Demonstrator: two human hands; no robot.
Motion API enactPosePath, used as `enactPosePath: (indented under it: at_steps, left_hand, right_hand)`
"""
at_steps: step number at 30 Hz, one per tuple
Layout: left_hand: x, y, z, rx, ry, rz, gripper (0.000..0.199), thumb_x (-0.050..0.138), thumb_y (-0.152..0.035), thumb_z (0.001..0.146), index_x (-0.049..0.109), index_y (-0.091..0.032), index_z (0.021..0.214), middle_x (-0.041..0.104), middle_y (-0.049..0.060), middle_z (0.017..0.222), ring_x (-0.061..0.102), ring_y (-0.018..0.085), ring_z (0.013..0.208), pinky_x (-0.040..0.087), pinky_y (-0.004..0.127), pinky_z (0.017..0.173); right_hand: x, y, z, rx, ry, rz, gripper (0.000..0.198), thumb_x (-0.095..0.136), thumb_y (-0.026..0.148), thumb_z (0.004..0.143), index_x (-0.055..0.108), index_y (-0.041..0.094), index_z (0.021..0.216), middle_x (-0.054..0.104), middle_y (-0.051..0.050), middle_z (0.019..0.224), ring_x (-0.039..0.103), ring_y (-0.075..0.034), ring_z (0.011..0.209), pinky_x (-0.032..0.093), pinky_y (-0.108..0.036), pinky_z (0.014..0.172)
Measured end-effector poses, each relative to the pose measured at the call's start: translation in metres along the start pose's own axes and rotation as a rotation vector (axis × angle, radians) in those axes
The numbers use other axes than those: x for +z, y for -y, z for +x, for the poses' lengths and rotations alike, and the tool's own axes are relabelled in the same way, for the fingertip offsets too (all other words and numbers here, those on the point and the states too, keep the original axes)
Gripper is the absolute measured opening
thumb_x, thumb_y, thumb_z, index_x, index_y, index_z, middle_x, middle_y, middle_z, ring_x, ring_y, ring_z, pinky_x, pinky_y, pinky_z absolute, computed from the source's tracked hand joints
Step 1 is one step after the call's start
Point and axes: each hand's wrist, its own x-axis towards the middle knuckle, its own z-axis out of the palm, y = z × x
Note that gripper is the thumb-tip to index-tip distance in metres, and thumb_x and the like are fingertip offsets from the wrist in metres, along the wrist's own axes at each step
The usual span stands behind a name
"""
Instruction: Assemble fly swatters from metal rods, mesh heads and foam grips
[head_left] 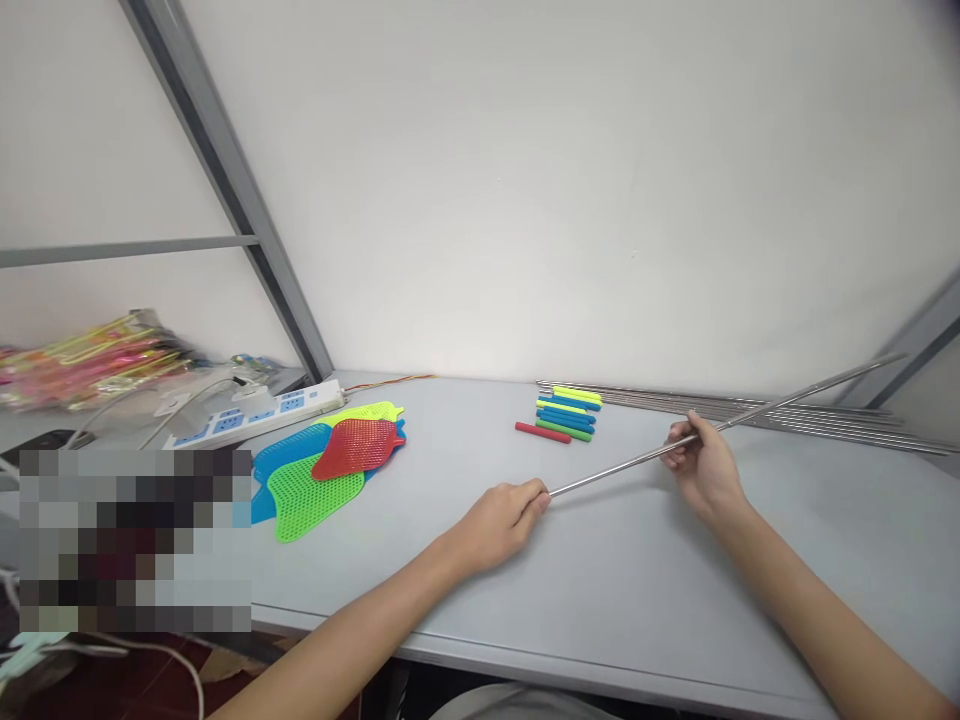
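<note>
My left hand (pixel 506 520) is closed around the near end of a thin metal rod (pixel 607 470). Further along it, my right hand (pixel 701 462) grips the same rod with thumb and curled fingers. The rod slants up to the right, above the table, its far end over more metal rods (pixel 795 412) lying along the wall. Behind the hands lies a small group of coloured plastic tubes: a red tube (pixel 542 432), a green tube (pixel 564 430), and several blue and yellow ones. Perforated fly swatter heads overlap on the left: red (pixel 356 447), green (pixel 315 495), blue (pixel 292 450) and yellow (pixel 367 411).
A white power strip (pixel 255 415) with cables lies behind the swatter heads. Bagged colourful items (pixel 97 360) are piled at the far left. A grey metal frame post (pixel 240 200) stands at the wall. The grey table (pixel 600 590) ends near my body. A pixelated patch hides the lower left.
</note>
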Motion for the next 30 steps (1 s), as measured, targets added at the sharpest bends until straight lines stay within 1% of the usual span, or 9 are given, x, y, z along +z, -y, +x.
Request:
enactPosePath:
  at_steps: [5, 11, 14, 18, 21, 23, 26, 28, 30]
  left_hand:
    - [-0.001, -0.002, 0.0, 0.002, -0.006, -0.002, 0.03, 0.017, -0.032, 0.084, 0.04, -0.019, 0.071, 0.041, -0.003, 0.057, 0.038, 0.009, 0.052, 0.029, 0.02, 0.053]
    - [-0.001, -0.002, 0.0, 0.013, -0.008, -0.001, 0.029, 0.017, -0.031, 0.084, 0.041, -0.019, 0.072, 0.042, -0.003, 0.058, 0.039, 0.01, 0.053, 0.029, 0.02, 0.053]
    - [-0.001, -0.001, 0.0, 0.022, -0.006, 0.0, 0.029, 0.017, -0.031, 0.084, 0.041, -0.019, 0.072, 0.042, -0.003, 0.058, 0.039, 0.01, 0.053, 0.029, 0.02, 0.053]
    - [-0.001, 0.0, 0.001, 0.022, -0.012, 0.007, 0.029, 0.017, -0.031, 0.084, 0.04, -0.019, 0.069, 0.041, -0.003, 0.057, 0.037, 0.009, 0.052, 0.029, 0.02, 0.052]
    - [0.0, 0.0, 0.002, 0.016, -0.016, 0.009, 0.03, 0.017, -0.031, 0.084, 0.039, -0.019, 0.068, 0.04, -0.003, 0.057, 0.037, 0.009, 0.052, 0.028, 0.021, 0.052]
    - [0.001, 0.001, 0.002, 0.01, -0.019, 0.011, 0.03, 0.017, -0.032, 0.084, 0.038, -0.019, 0.067, 0.04, -0.003, 0.057, 0.037, 0.01, 0.052, 0.029, 0.021, 0.052]
    - [0.002, 0.002, 0.002, -0.005, -0.029, 0.013, 0.03, 0.017, -0.032, 0.084, 0.036, -0.019, 0.065, 0.04, -0.003, 0.058, 0.037, 0.01, 0.053, 0.029, 0.021, 0.053]
    - [0.003, 0.003, 0.002, -0.016, -0.032, 0.011, 0.03, 0.017, -0.033, 0.084, 0.035, -0.019, 0.065, 0.04, -0.003, 0.059, 0.037, 0.01, 0.054, 0.03, 0.022, 0.054]
    - [0.004, 0.003, 0.002, -0.029, -0.027, 0.011, 0.03, 0.016, -0.033, 0.084, 0.035, -0.019, 0.066, 0.041, -0.002, 0.06, 0.038, 0.01, 0.055, 0.03, 0.022, 0.054]
  right_hand:
    - [-0.002, 0.0, 0.001, 0.052, -0.05, 0.051, 0.02, 0.049, 0.029, 0.066, 0.043, 0.015, 0.053, 0.043, 0.003, 0.051, 0.033, -0.005, 0.038, 0.027, -0.019, 0.033]
    - [-0.001, 0.0, 0.0, 0.076, -0.065, 0.087, 0.023, 0.046, 0.029, 0.067, 0.039, 0.015, 0.049, 0.032, 0.005, 0.044, 0.029, -0.005, 0.037, 0.026, -0.019, 0.033]
    - [-0.002, 0.001, 0.001, 0.099, -0.078, 0.13, 0.022, 0.043, 0.028, 0.068, 0.039, 0.015, 0.05, 0.032, 0.004, 0.044, 0.029, -0.005, 0.038, 0.027, -0.019, 0.034]
    - [-0.005, 0.0, 0.005, 0.145, -0.124, 0.238, 0.018, 0.039, 0.022, 0.069, 0.037, 0.016, 0.052, 0.03, 0.004, 0.044, 0.029, -0.006, 0.038, 0.027, -0.019, 0.034]
    - [-0.008, -0.001, 0.008, 0.211, -0.138, 0.36, 0.015, 0.035, 0.017, 0.069, 0.034, 0.017, 0.054, 0.028, 0.005, 0.043, 0.028, -0.006, 0.037, 0.028, -0.019, 0.035]
    - [-0.01, -0.001, 0.01, 0.279, -0.127, 0.454, 0.015, 0.034, 0.013, 0.068, 0.031, 0.017, 0.054, 0.024, 0.005, 0.041, 0.025, -0.006, 0.036, 0.027, -0.019, 0.034]
    - [-0.013, -0.002, 0.009, 0.378, -0.065, 0.57, 0.021, 0.033, 0.01, 0.067, 0.022, 0.018, 0.051, 0.018, 0.006, 0.04, 0.019, -0.007, 0.034, 0.023, -0.019, 0.032]
    - [-0.014, -0.004, 0.007, 0.391, -0.023, 0.599, 0.024, 0.033, 0.011, 0.067, 0.017, 0.018, 0.051, 0.016, 0.006, 0.039, 0.018, -0.007, 0.033, 0.021, -0.02, 0.031]
    - [-0.015, -0.007, 0.005, 0.375, -0.001, 0.592, 0.026, 0.033, 0.013, 0.068, 0.014, 0.018, 0.051, 0.016, 0.006, 0.039, 0.018, -0.008, 0.033, 0.02, -0.021, 0.031]
